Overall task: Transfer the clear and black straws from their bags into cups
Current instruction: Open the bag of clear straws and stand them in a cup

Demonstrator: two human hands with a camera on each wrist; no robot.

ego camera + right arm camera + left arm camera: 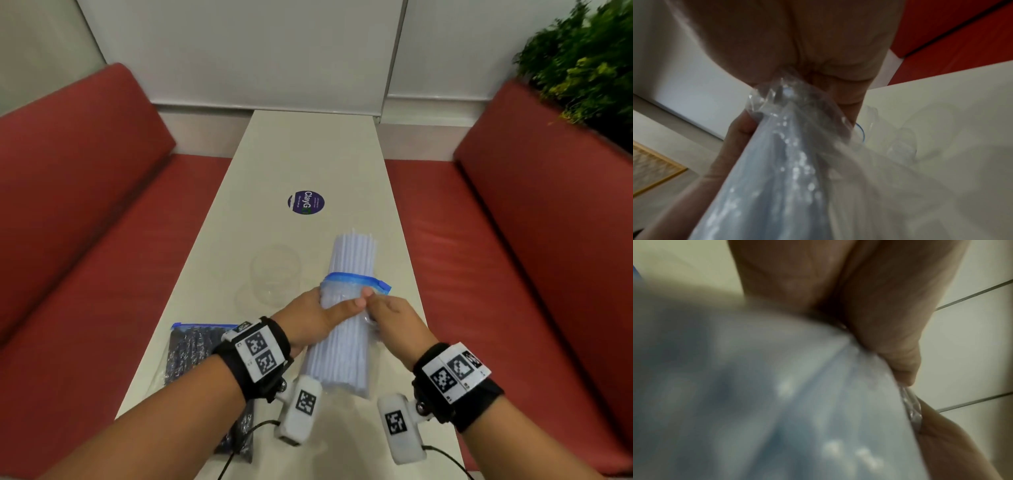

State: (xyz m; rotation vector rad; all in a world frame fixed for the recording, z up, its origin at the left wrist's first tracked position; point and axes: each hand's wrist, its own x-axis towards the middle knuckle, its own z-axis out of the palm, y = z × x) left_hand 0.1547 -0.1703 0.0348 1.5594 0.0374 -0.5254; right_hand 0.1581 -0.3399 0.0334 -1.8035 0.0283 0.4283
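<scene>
Left hand point(318, 317): fingers curled round the bundle of clear straws point(346, 308), thumb laid across its top. Right hand point(394, 320): fingertips pinching the clear bag point(356, 291) at the bundle's right edge. Straws half out of the blue-zippered mouth, far ends bare, lying along the white table point(308, 154). Left of them, 1 clear cup point(274, 274). Near left, bag of black straws point(191, 356), flat, zipper shut.
</scene>
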